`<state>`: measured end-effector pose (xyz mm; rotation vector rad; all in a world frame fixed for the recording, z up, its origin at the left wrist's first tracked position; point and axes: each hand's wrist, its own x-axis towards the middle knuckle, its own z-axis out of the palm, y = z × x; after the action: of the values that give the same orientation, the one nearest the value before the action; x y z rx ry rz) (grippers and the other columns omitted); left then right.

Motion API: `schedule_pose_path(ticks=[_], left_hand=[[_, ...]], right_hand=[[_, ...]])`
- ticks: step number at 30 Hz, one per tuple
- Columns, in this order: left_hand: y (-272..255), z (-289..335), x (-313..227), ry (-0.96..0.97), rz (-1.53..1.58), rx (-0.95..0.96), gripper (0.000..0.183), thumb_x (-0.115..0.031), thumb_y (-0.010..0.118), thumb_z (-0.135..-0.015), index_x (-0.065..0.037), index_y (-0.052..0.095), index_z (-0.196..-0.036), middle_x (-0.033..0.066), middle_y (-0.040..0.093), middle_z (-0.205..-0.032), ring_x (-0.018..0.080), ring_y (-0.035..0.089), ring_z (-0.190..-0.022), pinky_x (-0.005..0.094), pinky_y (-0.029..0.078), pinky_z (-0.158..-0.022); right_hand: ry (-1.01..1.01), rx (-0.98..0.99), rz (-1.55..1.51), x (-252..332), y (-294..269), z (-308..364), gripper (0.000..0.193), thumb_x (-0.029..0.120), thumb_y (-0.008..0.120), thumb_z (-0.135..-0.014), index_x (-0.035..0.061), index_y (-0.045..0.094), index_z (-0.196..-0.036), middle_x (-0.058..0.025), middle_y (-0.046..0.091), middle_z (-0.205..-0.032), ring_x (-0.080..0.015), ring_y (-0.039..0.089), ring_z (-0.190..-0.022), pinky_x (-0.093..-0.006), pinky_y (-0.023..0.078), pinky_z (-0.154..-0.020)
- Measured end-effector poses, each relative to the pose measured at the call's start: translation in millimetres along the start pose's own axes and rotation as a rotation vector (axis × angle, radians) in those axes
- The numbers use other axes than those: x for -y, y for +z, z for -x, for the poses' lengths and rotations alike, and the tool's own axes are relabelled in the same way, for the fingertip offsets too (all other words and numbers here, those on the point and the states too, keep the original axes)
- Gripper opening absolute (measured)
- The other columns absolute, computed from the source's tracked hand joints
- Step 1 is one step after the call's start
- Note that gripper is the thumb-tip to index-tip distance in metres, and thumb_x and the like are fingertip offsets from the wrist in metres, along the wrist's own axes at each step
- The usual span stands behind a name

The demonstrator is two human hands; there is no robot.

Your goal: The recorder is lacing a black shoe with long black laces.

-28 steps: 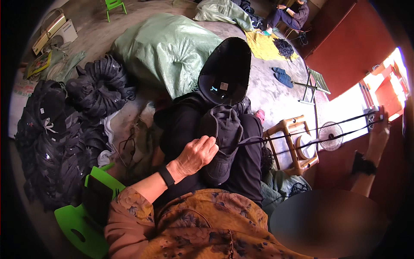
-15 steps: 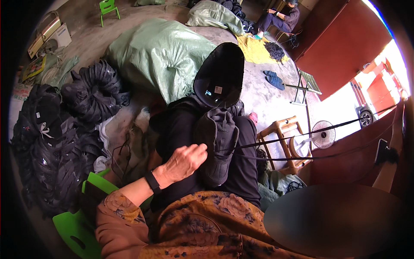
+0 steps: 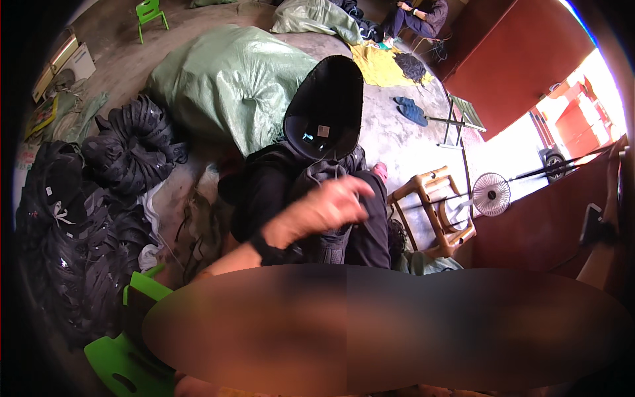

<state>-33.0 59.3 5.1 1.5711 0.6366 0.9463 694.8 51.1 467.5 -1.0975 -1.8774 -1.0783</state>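
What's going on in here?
A seated person has a dark shoe upright on their lap, partly hidden by their left hand. That hand is blurred across it, so I can't tell whether it grips anything. Dark laces stretch out toward the right hand, which is dim at the picture's edge. Bundled dark pieces lie on the floor to the left, and another person sits farther back near a yellow sheet.

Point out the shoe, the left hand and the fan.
Shoe (image 3: pixel 335 246): head view, end nearest the wearer.
Left hand (image 3: pixel 324 208): head view, back of the hand.
Fan (image 3: pixel 491 194): head view, round grille.
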Motion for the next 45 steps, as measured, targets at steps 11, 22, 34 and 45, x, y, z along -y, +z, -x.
schedule_pose_path(ticks=[11,22,34,45], left_hand=[[-234,183,35,-0.011,0.858,-1.139,0.02,-0.014,0.047,-0.099,-0.012,0.061,-0.114,-0.0009,0.055,-0.08,0.0098,0.051,-0.074,0.0281,0.04,-0.071],[-407,586,-19,0.033,0.411,-1.583,0.014,-0.003,0.043,-0.096,0.001,0.056,-0.101,-0.0009,0.042,-0.072,0.0105,0.033,-0.059,0.0236,0.033,-0.059],[-120,252,1,-0.353,-0.019,-1.195,0.037,-0.017,0.061,-0.092,-0.004,0.052,-0.125,0.0092,0.068,-0.105,0.0096,0.063,-0.084,0.0218,0.047,-0.069],[15,93,11,-0.197,-0.497,-0.563,0.023,-0.009,0.056,-0.095,-0.001,0.059,-0.116,0.0158,0.071,-0.086,0.0267,0.071,-0.084,0.0322,0.054,-0.074]], right_hand=[[1.623,0.052,-1.202,190,254,410,0.02,-0.001,0.057,-0.083,0.0005,0.058,-0.102,-0.0053,0.059,-0.083,-0.0119,0.057,-0.069,-0.0241,0.051,-0.063],[0.717,1.015,-1.185,607,258,232,0.016,0.015,0.059,-0.094,0.001,0.066,-0.094,-0.0087,0.066,-0.066,-0.0143,0.064,-0.059,-0.0283,0.049,-0.056],[0.738,0.959,-1.058,628,251,235,0.015,0.016,0.066,-0.09,0.0008,0.067,-0.092,-0.0067,0.064,-0.062,-0.0125,0.064,-0.057,-0.0255,0.047,-0.053],[0.496,0.744,-0.862,648,251,232,0.016,0.021,0.065,-0.088,0.0052,0.062,-0.085,-0.0099,0.065,-0.065,-0.0296,0.064,-0.058,-0.0385,0.049,-0.055]])
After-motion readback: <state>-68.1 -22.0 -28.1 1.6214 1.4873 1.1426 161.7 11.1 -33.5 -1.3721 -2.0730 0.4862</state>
